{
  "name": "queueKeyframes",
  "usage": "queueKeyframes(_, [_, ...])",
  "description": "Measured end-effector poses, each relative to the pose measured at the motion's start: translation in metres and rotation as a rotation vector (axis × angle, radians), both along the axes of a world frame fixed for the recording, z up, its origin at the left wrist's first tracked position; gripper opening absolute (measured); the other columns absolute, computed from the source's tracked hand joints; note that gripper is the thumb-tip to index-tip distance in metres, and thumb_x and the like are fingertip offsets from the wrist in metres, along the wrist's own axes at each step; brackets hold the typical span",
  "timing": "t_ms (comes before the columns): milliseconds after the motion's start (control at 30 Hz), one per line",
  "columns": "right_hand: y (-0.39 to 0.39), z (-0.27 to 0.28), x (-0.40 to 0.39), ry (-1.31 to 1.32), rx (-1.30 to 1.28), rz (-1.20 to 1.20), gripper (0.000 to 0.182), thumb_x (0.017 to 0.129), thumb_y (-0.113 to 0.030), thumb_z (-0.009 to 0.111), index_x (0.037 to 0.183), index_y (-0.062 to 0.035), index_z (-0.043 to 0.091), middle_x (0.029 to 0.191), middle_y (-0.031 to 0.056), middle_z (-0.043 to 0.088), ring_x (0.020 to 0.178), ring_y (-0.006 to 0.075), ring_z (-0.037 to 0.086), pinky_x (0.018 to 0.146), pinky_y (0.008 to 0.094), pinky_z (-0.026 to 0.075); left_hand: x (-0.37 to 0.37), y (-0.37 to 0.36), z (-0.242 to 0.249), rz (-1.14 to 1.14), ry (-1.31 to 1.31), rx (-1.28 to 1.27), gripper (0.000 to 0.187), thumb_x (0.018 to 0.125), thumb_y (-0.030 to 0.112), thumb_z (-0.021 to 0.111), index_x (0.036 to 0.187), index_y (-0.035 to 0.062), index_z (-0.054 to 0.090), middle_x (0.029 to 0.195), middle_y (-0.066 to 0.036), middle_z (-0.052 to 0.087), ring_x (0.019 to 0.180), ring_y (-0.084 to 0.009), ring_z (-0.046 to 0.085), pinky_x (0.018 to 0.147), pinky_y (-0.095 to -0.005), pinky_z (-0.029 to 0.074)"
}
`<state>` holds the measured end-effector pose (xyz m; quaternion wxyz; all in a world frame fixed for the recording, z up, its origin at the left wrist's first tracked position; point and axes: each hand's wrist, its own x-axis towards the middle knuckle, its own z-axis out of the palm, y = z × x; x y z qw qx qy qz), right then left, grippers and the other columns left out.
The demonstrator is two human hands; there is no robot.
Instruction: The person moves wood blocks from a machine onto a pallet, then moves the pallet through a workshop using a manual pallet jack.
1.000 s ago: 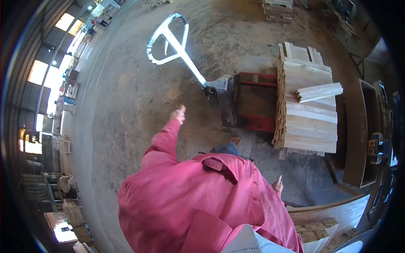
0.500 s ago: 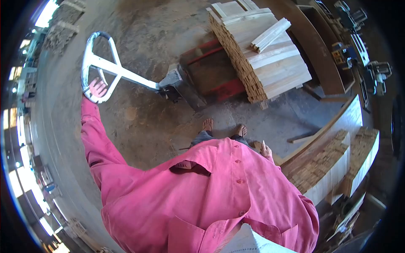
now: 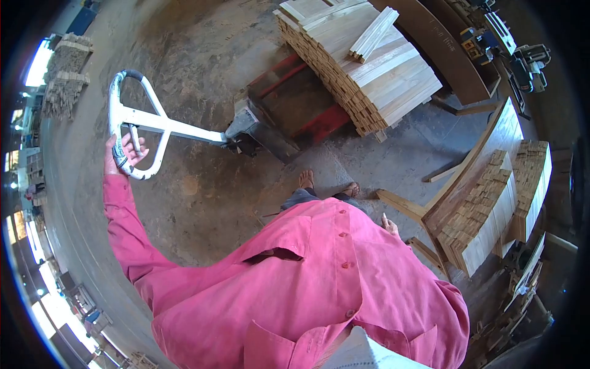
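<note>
On the left, my left hand (image 3: 127,152) is closed around the lower grip of the white loop handle (image 3: 147,119) of a pallet jack. The thumb lies outside the loop, with the fingers curling inside near a small lever. The jack's grey body (image 3: 244,121) and red forks (image 3: 322,123) extend right, towards a stack of wooden boards (image 3: 375,58). My right hand (image 3: 388,225) hangs low beside my shirt, partly hidden by it. One finger is stretched out, and nothing shows in that hand.
Several short boards (image 3: 373,35) lie on top of the stack. A wooden table (image 3: 473,163) on the right carries more stacked wood (image 3: 482,212). Behind the board stack is a large brown panel (image 3: 439,46), with machinery (image 3: 531,64) beyond. More piled wood (image 3: 64,92) stands far left.
My left hand has wrapped more closely round the handle, where its fingers were spread before. The handle sits lower in view. The table and wood on the right appear higher as the view turns.
</note>
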<state>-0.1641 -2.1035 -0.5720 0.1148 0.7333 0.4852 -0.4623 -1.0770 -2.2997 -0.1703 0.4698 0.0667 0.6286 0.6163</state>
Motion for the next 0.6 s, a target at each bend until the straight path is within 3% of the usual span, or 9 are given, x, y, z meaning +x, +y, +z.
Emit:
queueKeyframes(67, [0.002, 0.002, -0.005, 0.018, -0.043, -0.004, 0.079, 0.093, -0.072, 0.041, 0.125, -0.0037, 0.066, 0.12, 0.024, 0.067, 0.119, 0.0367, 0.061, 0.098, 0.0419, 0.046, -0.002, -0.001, 0.0, 0.034, 0.043, -0.009, 0.09, 0.084, 0.06, 0.065, 0.141, -0.0063, 0.041, 0.117, -0.024, 0.06, 0.095, -0.0307, 0.065, 0.099, -0.0506, 0.051])
queueKeyframes(133, [0.006, 0.0, -0.017, 0.053, -0.027, 0.065, 0.08, 0.093, -0.071, 0.042, 0.125, -0.0017, 0.065, 0.121, 0.0254, 0.066, 0.12, 0.0374, 0.06, 0.1, 0.0422, 0.045, 0.02, 0.01, 0.019, 0.093, 0.061, -0.054, 0.066, 0.086, 0.045, 0.071, 0.128, -0.003, 0.054, 0.101, -0.016, 0.064, 0.076, -0.021, 0.064, 0.091, -0.0457, 0.057])
queueKeyframes(167, [0.01, 0.0, -0.025, 0.057, -0.025, 0.064, 0.08, 0.093, -0.071, 0.042, 0.125, -0.0017, 0.065, 0.121, 0.0254, 0.066, 0.12, 0.0374, 0.06, 0.1, 0.0422, 0.045, 0.025, 0.016, 0.022, 0.143, 0.12, -0.081, 0.05, 0.087, 0.035, 0.073, 0.119, -0.0012, 0.061, 0.09, -0.01, 0.066, 0.065, -0.0139, 0.061, 0.08, -0.0374, 0.06])
queueKeyframes(200, [0.013, 0.001, -0.034, 0.066, -0.02, 0.054, 0.079, 0.094, -0.07, 0.042, 0.125, -0.0012, 0.065, 0.122, 0.026, 0.066, 0.121, 0.0378, 0.06, 0.1, 0.0421, 0.045, 0.023, 0.016, 0.023, 0.14, 0.125, -0.079, 0.05, 0.087, 0.035, 0.073, 0.119, -0.0012, 0.061, 0.09, -0.01, 0.066, 0.065, -0.0139, 0.061, 0.08, -0.0374, 0.06])
queueKeyframes(267, [0.021, 0.004, -0.047, 0.076, -0.017, 0.033, 0.078, 0.094, -0.069, 0.043, 0.126, -0.0007, 0.064, 0.123, 0.0265, 0.065, 0.121, 0.0382, 0.059, 0.101, 0.042, 0.045, 0.018, 0.017, 0.025, 0.13, 0.25, -0.205, 0.043, 0.091, 0.029, 0.069, 0.119, -0.0028, 0.062, 0.082, -0.004, 0.066, 0.057, -0.0074, 0.058, 0.066, -0.0278, 0.058])
queueKeyframes(300, [0.025, 0.007, -0.053, 0.085, 0.009, 0.051, 0.078, 0.094, -0.069, 0.043, 0.126, -0.0003, 0.064, 0.123, 0.0267, 0.065, 0.122, 0.0384, 0.059, 0.102, 0.0418, 0.044, 0.026, 0.022, 0.028, 0.163, 0.27, -0.206, 0.04, 0.091, 0.027, 0.07, 0.117, -0.0025, 0.064, 0.077, -0.001, 0.063, 0.052, -0.0044, 0.053, 0.053, -0.0218, 0.049])
queueKeyframes(433, [0.032, 0.015, -0.067, 0.18, 0.126, 0.013, 0.079, 0.093, -0.068, 0.048, 0.127, 0.0016, 0.063, 0.126, 0.027, 0.063, 0.124, 0.0386, 0.057, 0.104, 0.0416, 0.043, 0.007, 0.017, 0.021, 0.075, 0.364, -0.266, 0.044, 0.089, 0.028, 0.073, 0.118, -0.0034, 0.064, 0.075, 0.0, 0.059, 0.052, -0.0046, 0.049, 0.05, -0.0219, 0.042])
queueKeyframes(467, [0.028, -0.02, -0.053, 0.145, 0.293, 0.059, 0.074, 0.095, -0.067, 0.048, 0.114, 0.001, 0.067, 0.086, 0.0119, 0.067, 0.073, 0.0212, 0.062, 0.069, 0.0373, 0.051, 0.012, 0.021, 0.022, 0.051, 0.365, -0.267, 0.044, 0.089, 0.028, 0.073, 0.118, -0.0034, 0.064, 0.075, 0.0, 0.059, 0.052, -0.0046, 0.049, 0.05, -0.0219, 0.042])
queueKeyframes(600, [0.015, -0.01, -0.052, 0.105, 0.265, 0.008, 0.071, 0.095, -0.066, 0.048, 0.116, -0.0005, 0.067, 0.085, 0.0112, 0.068, 0.073, 0.0202, 0.062, 0.069, 0.0376, 0.05, 0.014, 0.025, 0.025, 0.109, 0.374, -0.286, 0.037, 0.089, 0.023, 0.073, 0.114, -0.0035, 0.065, 0.076, 0.0, 0.058, 0.052, -0.0046, 0.047, 0.051, -0.0209, 0.041])
